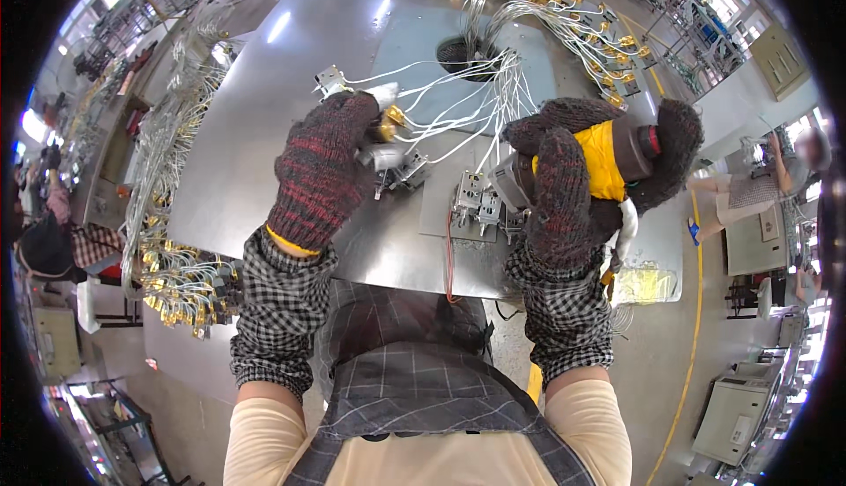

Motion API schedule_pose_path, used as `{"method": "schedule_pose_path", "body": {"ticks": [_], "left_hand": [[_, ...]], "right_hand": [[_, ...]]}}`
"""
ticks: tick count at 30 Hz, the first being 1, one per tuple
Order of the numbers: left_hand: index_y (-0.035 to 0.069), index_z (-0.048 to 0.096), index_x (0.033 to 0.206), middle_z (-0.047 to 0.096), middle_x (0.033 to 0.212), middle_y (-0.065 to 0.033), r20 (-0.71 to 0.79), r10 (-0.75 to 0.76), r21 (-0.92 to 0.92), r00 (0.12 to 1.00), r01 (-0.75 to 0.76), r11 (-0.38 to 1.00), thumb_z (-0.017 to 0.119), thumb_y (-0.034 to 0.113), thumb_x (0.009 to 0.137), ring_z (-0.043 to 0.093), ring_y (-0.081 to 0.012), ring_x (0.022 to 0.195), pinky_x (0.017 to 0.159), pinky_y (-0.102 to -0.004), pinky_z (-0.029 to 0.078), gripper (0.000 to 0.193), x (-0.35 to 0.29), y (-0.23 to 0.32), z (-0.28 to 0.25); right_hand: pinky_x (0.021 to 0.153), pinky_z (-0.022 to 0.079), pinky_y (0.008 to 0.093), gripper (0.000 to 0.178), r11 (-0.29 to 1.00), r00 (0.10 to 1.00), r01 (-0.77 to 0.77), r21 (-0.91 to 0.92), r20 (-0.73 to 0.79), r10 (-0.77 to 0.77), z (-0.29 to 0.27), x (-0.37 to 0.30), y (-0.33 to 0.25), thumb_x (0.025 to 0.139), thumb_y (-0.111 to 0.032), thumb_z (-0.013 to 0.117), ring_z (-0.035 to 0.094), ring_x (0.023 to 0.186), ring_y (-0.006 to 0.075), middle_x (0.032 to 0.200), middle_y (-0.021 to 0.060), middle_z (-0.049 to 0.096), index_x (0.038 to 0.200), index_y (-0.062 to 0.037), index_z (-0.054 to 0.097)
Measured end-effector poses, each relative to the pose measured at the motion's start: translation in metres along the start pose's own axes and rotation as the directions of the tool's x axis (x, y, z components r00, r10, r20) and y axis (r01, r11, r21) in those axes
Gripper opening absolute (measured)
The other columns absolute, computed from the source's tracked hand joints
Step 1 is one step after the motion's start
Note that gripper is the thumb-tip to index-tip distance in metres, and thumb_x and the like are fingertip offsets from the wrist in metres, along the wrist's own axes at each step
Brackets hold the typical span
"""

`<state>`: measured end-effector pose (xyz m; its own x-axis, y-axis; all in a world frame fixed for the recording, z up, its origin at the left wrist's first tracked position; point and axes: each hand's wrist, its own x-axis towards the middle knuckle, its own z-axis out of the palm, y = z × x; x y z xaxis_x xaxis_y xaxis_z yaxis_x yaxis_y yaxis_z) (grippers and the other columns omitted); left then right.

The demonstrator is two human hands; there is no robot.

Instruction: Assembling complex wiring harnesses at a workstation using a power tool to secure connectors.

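My left hand (322, 169), in a dark red-and-black knitted glove, is closed at the left of the metal table, around white-wired metal parts. A silvery metal fitting (330, 81) sticks out beyond its fingers, and brassy and grey metal pieces (392, 164) show by its thumb side. My right hand (564, 195), gloved alike, grips a dark hand-held power tool (630, 147) wrapped in yellow tape, with a red part at its end. The tool's grey front end points left, above small metal blocks (476, 200) on the table. White wires (441, 116) run between the parts and a central hole.
The shiny metal table (256, 98) has a dark round hole (454, 56). Bunches of white wires with brassy ends (608, 45) hang over its far right; more wire bundles (163, 178) hang at left. A red wire (449, 257) droops over the front edge. Another person (749, 186) is at right.
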<state>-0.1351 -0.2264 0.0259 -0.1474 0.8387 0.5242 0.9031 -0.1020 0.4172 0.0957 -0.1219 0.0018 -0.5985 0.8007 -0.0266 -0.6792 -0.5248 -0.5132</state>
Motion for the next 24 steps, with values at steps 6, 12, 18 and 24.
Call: {"method": "schedule_pose_path", "body": {"ticks": [6,12,18,24], "left_hand": [[0.007,0.065,0.115,0.063,0.092,-0.0116,0.033,-0.062,-0.453,0.998,0.07,0.889,0.08,0.014,0.073,0.063,-0.0249,0.085,0.075,-0.0375,0.051,0.045,-0.006,0.021,0.006],[0.007,0.064,0.121,0.065,0.102,-0.0092,0.128,-0.026,-0.441,0.991,0.081,0.894,0.078,0.013,0.078,0.062,-0.0177,0.09,0.079,-0.0327,0.05,0.046,-0.002,0.016,0.003],[0.011,0.062,0.127,0.066,0.116,-0.0113,-0.042,0.126,-0.503,0.991,-0.13,0.854,0.077,0.02,0.082,0.063,-0.0205,0.108,0.09,-0.0344,0.051,0.048,0.066,-0.039,-0.008],[0.018,0.062,0.126,0.065,0.11,-0.0093,-0.017,0.212,0.236,0.977,-0.203,0.95,0.074,0.024,0.08,0.064,-0.0301,0.098,0.084,-0.0421,0.051,0.048,0.043,-0.028,0.006]], "right_hand": [[0.078,0.06,0.0362,0.063,0.421,0.752,0.625,-0.657,0.363,-0.549,0.036,-0.006,0.0,0.089,-0.005,0.067,0.068,0.091,0.0258,0.107,0.0195,0.063,0.142,-0.0088,0.033],[0.067,0.061,0.0371,0.078,0.227,0.559,0.764,-0.604,0.444,-0.7,0.056,-0.008,-0.001,0.082,0.002,0.072,0.068,0.079,0.0246,0.098,0.0174,0.065,0.144,-0.0141,0.027],[0.062,0.062,0.0414,0.081,0.189,0.561,0.709,-0.679,0.382,-0.734,0.064,-0.013,0.001,0.084,0.004,0.067,0.068,0.072,0.0273,0.092,0.0208,0.065,0.147,-0.0202,0.022],[0.061,0.061,0.0424,0.08,0.247,0.532,0.737,-0.629,0.316,-0.785,0.06,-0.01,0.007,0.085,0.001,0.065,0.068,0.073,0.0289,0.097,0.0222,0.063,0.147,-0.0208,0.02]]}}
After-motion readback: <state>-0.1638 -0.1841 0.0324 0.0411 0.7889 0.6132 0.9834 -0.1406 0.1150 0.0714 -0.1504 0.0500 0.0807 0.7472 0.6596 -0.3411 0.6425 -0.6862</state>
